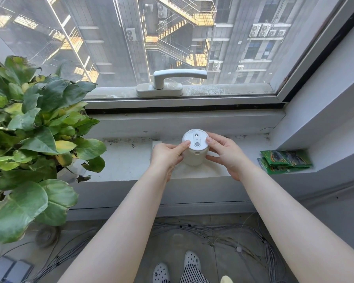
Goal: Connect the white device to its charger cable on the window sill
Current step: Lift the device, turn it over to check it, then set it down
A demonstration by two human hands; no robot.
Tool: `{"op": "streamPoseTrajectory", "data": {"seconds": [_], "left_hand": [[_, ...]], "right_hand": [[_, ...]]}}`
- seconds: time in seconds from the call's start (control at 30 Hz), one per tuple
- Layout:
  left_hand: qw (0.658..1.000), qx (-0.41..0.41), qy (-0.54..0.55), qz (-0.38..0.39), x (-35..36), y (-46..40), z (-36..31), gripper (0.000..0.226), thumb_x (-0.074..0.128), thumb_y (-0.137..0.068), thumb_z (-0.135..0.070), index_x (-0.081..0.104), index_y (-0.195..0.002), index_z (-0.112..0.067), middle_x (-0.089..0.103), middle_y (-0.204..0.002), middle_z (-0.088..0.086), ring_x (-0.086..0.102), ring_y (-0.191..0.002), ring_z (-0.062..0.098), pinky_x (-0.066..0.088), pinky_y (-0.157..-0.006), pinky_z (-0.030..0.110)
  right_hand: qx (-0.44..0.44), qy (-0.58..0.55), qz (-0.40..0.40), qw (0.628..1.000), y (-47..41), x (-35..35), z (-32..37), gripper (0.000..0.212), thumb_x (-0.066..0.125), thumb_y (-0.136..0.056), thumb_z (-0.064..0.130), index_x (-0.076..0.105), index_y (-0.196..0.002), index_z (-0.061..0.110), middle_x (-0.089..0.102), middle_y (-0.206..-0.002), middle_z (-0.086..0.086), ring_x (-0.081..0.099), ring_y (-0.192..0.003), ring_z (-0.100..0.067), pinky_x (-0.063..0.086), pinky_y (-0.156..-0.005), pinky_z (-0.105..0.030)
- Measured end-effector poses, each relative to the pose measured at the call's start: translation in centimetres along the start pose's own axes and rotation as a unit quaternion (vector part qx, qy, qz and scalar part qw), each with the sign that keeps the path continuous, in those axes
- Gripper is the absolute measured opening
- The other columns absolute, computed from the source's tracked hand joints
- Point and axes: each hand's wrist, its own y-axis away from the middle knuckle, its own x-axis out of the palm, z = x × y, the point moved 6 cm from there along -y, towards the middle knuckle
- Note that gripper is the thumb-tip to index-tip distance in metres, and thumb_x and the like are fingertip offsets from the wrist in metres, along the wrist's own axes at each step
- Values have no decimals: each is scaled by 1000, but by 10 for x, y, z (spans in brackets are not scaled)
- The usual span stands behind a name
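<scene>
On the window sill (131, 162): white device (195, 150) upright, left hand (168, 154) and right hand (223, 153) clamped on opposite sides. Likely light, rigid, smooth plastic; grip the sides, near-side port clear.

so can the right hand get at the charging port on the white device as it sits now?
Probably yes. The port faces the person on the white device, bare between both hands. The right hand grips the side just beside it, the left hand the other side. No charger cable is clearly visible.
</scene>
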Motion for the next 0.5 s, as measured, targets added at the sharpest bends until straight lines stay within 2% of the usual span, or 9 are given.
{"op": "streamPoseTrajectory", "data": {"seconds": [0.1,0.17,0.27,0.37,0.5], "left_hand": [[1000,-3,-11,-6,-1,-1,1,51,74,-78,-32,65,-112,6,69,-101,13,64,-85,13,47,-57,5],[1000,-3,-26,-15,-2,-1,3,55,75,-76,-36,65,-113,3,68,-95,11,64,-88,15,46,-63,13],[998,2,-52,-21,-3,-4,4,55,75,-74,-42,67,-109,0,65,-83,5,63,-88,18,46,-70,24],[999,3,-49,-17,-2,-6,5,43,76,-74,-40,67,-95,-3,69,-93,11,68,-99,22,51,-89,28],[998,5,-54,-18,-2,-4,5,39,76,-74,-40,68,-91,-6,69,-94,11,68,-101,22,50,-89,27]], "right_hand": [[-1,2,8,1000,0,0,1,28,49,-97,29,61,-123,33,64,-127,8,58,-119,-10,48,-100,-36],[2,5,12,1000,0,0,1,27,50,-97,30,62,-121,35,65,-126,8,58,-119,-10,48,-100,-36],[9,5,15,1000,-2,-2,0,27,49,-97,29,61,-121,34,65,-127,6,59,-118,-11,48,-101,-37],[14,4,18,1000,-3,-2,-1,27,50,-97,29,61,-121,34,65,-126,5,59,-117,-12,47,-103,-39],[14,7,23,1000,-5,-2,0,28,49,-97,29,61,-123,32,65,-127,4,59,-118,-13,46,-104,-40]]}}
